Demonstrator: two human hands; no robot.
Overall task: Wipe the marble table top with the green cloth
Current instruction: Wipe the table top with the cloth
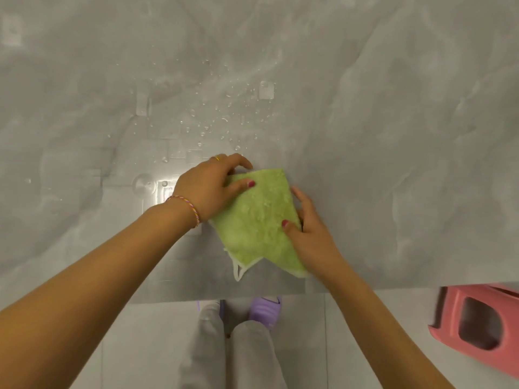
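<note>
A folded green cloth (259,220) with a white hem and a small white loop is held just above the near part of the grey marble table top (393,122). My left hand (209,189) grips the cloth's upper left edge, thumb on top. My right hand (307,223) holds its right side, thumb pressed on the green face. Several water droplets (213,119) lie scattered on the marble just beyond the cloth.
The table's near edge (168,300) runs across the lower part of the view. Below it are my legs in grey trousers and purple shoes (265,313) on a pale tiled floor. A pink plastic stool (477,324) stands at the lower right beside the table.
</note>
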